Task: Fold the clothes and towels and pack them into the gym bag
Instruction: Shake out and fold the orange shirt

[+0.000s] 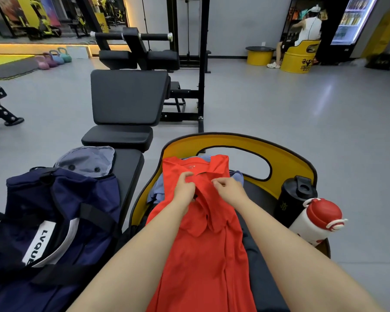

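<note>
A red shirt (203,244) lies lengthwise on the seat of a yellow barrel chair (286,158), its collar end far from me. My left hand (185,188) pinches a fold of the red cloth near the collar. My right hand (227,188) pinches the cloth just to the right of it. A blue garment (158,190) lies under the shirt, mostly hidden. The navy gym bag (54,221) sits open on a black bench to the left, with a grey-blue cloth (88,161) at its far end.
A black shaker bottle (295,197) and a white bottle with a red lid (315,221) stand on the chair's right side. A black bench machine (128,97) is ahead. A person sits on a yellow barrel seat (300,57) at the far right.
</note>
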